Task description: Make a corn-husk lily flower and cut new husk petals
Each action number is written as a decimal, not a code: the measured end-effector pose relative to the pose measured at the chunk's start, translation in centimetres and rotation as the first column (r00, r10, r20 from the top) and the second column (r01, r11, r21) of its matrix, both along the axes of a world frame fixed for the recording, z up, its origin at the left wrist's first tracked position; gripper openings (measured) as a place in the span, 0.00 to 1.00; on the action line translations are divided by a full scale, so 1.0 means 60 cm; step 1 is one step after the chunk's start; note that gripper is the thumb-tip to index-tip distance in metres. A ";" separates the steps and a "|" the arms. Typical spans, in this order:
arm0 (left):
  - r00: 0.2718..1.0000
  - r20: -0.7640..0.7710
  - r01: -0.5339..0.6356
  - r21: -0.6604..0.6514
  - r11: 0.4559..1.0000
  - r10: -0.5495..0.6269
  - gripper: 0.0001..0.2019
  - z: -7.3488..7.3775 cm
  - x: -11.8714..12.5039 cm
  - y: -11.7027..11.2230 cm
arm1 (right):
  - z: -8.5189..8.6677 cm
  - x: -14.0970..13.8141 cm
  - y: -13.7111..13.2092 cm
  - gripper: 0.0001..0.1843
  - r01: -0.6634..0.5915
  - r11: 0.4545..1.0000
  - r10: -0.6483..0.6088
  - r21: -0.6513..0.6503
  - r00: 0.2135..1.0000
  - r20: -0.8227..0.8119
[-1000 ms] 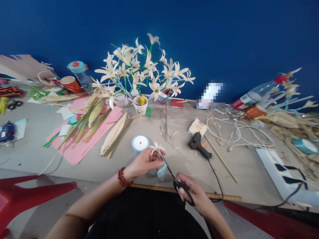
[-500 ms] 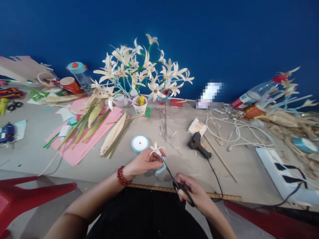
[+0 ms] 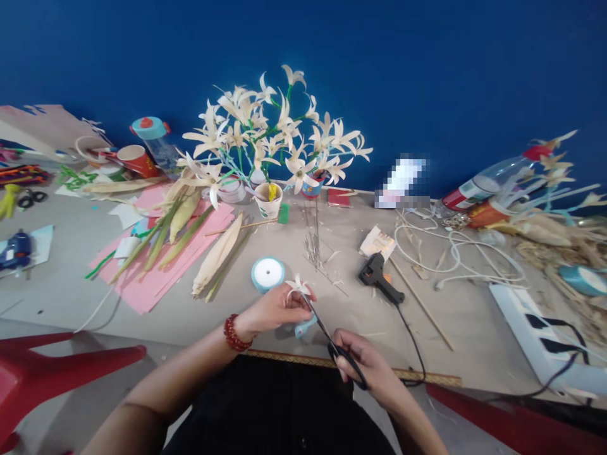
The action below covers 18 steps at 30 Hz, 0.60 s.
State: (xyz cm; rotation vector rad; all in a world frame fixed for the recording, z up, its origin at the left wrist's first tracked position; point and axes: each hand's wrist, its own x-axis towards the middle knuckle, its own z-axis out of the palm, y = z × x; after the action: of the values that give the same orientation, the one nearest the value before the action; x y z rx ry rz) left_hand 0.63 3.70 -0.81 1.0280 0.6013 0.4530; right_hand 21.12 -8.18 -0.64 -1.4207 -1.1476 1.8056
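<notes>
My left hand (image 3: pixel 279 306), with a red bead bracelet at the wrist, pinches a small white husk flower (image 3: pixel 298 287) between thumb and fingers. My right hand (image 3: pixel 359 357) grips black-handled scissors (image 3: pixel 348 365). Their blades reach up to the left and meet the flower's petals; whether they are closed on a petal is too small to tell. Just below the left fingers is a light blue piece (image 3: pixel 306 325), perhaps tape, partly hidden by the hand. A roll of light blue ribbon with a white core (image 3: pixel 268 274) lies flat behind my left hand.
Cups (image 3: pixel 268 203) of white husk flowers (image 3: pixel 256 129) stand by the blue wall. A black glue gun (image 3: pixel 383 280) lies to the right, near a power strip (image 3: pixel 526 335) and white cable. Pink paper (image 3: pixel 156 284) and corn husks (image 3: pixel 218 256) lie left; thin wires (image 3: pixel 313 246) lie ahead.
Both hands, the flower and the scissors hold nearly the same place. The whole view has shifted slightly, and the scissors have tilted very little.
</notes>
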 end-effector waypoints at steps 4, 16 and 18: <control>1.000 0.011 -0.003 -0.026 1.000 0.003 0.19 0.000 0.000 0.001 | -0.001 0.000 -0.001 0.30 0.000 1.000 0.001 0.022 1.000 -0.015; 0.998 -0.042 -0.039 0.027 0.999 0.040 0.18 0.001 -0.002 0.001 | -0.016 0.005 -0.005 0.30 0.004 0.999 -0.004 0.053 1.000 -0.005; 0.999 -0.035 -0.039 0.029 0.999 0.040 0.17 0.002 -0.001 0.002 | -0.016 0.006 -0.005 0.30 0.001 0.998 -0.001 0.062 1.000 -0.007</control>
State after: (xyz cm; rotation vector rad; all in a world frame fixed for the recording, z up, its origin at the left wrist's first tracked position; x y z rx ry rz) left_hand 0.59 3.80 -0.66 1.0547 0.6500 0.4802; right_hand 21.47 -8.47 -1.63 -1.3787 -1.1888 1.7573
